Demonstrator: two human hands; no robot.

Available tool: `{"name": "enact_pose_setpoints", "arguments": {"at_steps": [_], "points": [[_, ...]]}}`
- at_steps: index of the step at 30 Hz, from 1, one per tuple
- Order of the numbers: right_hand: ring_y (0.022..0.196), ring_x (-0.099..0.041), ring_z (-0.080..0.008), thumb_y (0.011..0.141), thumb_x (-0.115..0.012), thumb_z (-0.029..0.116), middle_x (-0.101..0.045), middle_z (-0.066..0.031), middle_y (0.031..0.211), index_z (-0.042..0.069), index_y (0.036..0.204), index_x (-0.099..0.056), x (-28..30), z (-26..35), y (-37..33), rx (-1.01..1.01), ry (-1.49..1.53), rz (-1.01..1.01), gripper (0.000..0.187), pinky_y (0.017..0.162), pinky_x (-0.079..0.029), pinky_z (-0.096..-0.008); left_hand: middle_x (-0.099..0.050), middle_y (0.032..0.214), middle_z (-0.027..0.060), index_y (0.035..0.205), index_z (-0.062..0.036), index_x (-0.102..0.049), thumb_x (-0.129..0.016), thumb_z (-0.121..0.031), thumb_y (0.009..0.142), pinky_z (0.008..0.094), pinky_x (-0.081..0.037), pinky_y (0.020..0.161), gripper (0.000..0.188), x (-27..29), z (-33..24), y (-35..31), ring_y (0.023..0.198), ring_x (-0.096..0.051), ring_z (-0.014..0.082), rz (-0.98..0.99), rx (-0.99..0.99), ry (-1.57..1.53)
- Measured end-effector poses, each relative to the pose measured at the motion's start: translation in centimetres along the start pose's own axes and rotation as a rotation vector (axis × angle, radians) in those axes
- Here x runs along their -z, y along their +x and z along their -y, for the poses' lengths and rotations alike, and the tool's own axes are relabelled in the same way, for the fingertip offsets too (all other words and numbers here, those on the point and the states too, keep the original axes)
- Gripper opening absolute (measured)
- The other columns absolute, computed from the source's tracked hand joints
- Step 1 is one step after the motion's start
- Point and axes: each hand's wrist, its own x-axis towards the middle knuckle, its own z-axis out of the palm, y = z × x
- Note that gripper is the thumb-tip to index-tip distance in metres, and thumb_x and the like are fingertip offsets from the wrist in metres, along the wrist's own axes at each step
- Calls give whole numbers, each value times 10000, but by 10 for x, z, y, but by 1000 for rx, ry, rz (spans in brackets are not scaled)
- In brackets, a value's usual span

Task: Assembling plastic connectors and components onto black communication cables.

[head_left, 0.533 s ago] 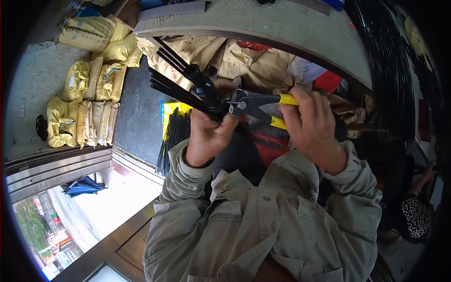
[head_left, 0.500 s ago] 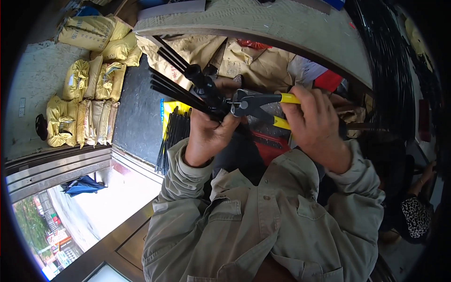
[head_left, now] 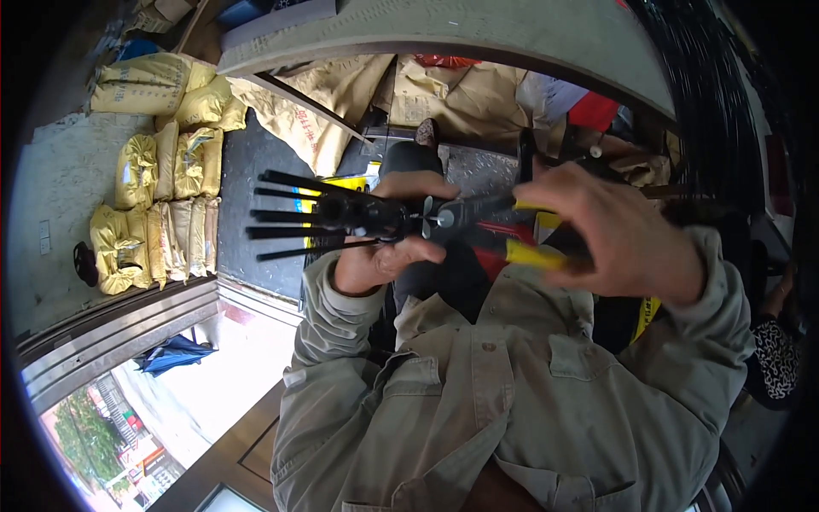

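Note:
My left hand (head_left: 367,269) is closed around a black tubular piece (head_left: 341,210) that looks like part of an umbrella frame. Several thin black rods fan out from it to the left. Thin silvery wire (head_left: 427,209) shows at its right end, at the jaws of a pair of end-cutting pliers (head_left: 445,218). My right hand (head_left: 610,226) grips the pliers by black-and-yellow handles, which are spread apart and blurred by motion. Whether the jaws touch the wire cannot be made out. The left fingers are partly hidden behind the black piece.
Yellow and tan sacks (head_left: 136,247) are stacked at the left. A counter edge (head_left: 478,38) crosses the far side, with brown sacks (head_left: 426,94) under it. Long black rods (head_left: 695,94) hang at the far right. Another person's patterned clothing (head_left: 775,363) shows at the right.
The black piece has swung down and its rods now point straight left. My right hand has moved right, and the pliers' handles have spread wider.

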Motion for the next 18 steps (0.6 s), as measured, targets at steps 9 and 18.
{"name": "enact_pose_setpoints", "arguments": {"at_steps": [9,18], "points": [[764,-572,-234,748,-628,229,-530,-132,969,30,1164,-430,11,-22,-9,-337,1225,606,503,630,-484,-325,-541,1033,116,1055,28,-512,-719,-365,666,324,-394,847,591,0,5,5,961,-523,208,107,158,-217],[858,-546,-251,729,-557,105,-493,-126,1003,13,1029,-557,-5,-8,2,-30,-641,-153,314,711,-459,-356,-524,1025,100,1068,32,-499,-686,-379,710,292,-380,834,576,-15,17,2,932,-499,192,-173,123,-87]]}}
